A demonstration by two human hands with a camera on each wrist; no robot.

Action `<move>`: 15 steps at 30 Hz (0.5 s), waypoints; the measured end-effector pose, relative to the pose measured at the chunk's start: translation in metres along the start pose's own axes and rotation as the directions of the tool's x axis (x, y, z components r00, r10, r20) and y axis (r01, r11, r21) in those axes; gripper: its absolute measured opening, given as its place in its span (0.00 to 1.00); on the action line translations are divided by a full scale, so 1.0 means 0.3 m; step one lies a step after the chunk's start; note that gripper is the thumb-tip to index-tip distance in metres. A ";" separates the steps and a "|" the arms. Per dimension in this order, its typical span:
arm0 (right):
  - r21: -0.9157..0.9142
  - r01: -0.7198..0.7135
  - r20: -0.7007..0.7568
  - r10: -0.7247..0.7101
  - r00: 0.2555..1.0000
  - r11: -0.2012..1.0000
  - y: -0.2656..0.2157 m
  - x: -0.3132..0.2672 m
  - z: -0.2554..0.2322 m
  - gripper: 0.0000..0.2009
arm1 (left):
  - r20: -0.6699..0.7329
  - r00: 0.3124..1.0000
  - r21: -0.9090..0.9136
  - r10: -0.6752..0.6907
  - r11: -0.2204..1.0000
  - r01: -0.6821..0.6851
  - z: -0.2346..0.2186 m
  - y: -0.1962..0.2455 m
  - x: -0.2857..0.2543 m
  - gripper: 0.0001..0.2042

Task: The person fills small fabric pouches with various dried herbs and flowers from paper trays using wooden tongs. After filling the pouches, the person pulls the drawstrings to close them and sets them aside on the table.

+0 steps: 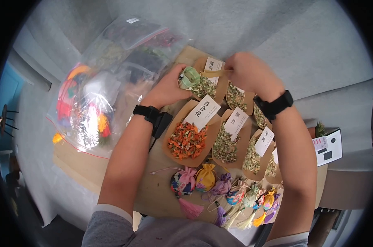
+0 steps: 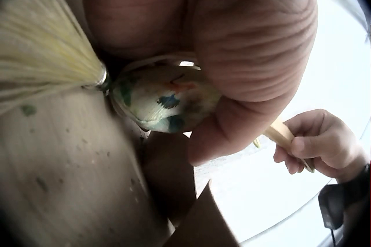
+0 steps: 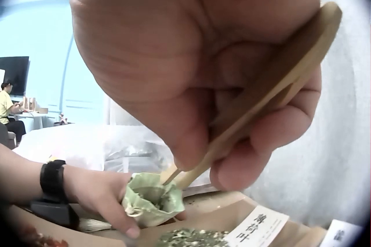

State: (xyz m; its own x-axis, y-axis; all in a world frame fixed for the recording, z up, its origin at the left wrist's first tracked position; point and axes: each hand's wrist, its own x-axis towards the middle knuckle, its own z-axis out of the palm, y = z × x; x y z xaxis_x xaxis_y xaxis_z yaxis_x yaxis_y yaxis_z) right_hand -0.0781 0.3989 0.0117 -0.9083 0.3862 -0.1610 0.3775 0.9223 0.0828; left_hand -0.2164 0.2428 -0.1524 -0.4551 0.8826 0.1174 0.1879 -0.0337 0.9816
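My left hand (image 1: pixel 168 87) grips a small pale green drawstring pouch (image 1: pixel 189 78) with its mouth spread upward. Painted blue and green patches mark the pouch's side in the left wrist view, and a pale yellow tassel (image 2: pixel 46 44) hangs from it. Wooden tongs (image 3: pixel 261 99) are pinched in my right hand (image 1: pixel 254 74). Their tips reach into the pouch's mouth in the right wrist view, where bits of dried herb show inside. Below the pouch lies a brown paper tray (image 1: pixel 222 88) of green dried herbs (image 3: pixel 194 238), with a white label card (image 3: pixel 258 227).
Nearby stand several more paper trays, one with orange dried petals (image 1: pixel 186 140). Tasselled pouches (image 1: pixel 205 178) line the table's near edge. A large clear plastic bag (image 1: pixel 100 90) of colourful items fills the left side. Grey curtain (image 1: pixel 252 29) hangs behind. A person (image 3: pixel 8 111) sits far off.
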 end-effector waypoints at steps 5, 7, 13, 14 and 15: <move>0.027 0.116 -0.097 -0.113 0.989 0.993 0.009 0.038 0.202 0.08 | 0.021 0.999 0.010 -0.028 1.000 0.028 0.000 -0.008 0.011 0.34; 0.058 0.156 -0.082 -0.151 0.985 0.986 0.022 0.040 0.229 0.07 | 0.017 0.999 -0.001 -0.034 0.999 0.034 0.000 -0.021 0.013 0.34; 0.027 0.037 0.042 -0.038 0.998 0.999 0.128 0.007 0.199 0.11 | 0.017 1.000 0.005 -0.013 1.000 0.013 -0.003 0.007 0.002 0.35; 0.030 -0.016 0.079 0.014 0.997 0.999 0.128 0.001 0.208 0.12 | 0.013 1.000 0.003 -0.027 1.000 0.027 -0.002 0.011 0.000 0.35; 0.031 -0.069 0.115 0.065 0.991 0.997 0.129 -0.007 0.213 0.12 | 0.010 0.999 0.001 -0.039 0.999 0.039 0.001 0.013 0.000 0.35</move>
State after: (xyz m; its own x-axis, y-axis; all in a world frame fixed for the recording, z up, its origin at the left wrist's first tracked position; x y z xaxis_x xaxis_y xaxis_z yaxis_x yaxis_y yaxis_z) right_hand -0.0502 0.4347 -0.0478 -0.8548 0.4446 -0.2676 0.4449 0.8934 0.0629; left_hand -0.2155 0.2428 -0.1486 -0.4534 0.8879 0.0777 0.1709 0.0011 0.9853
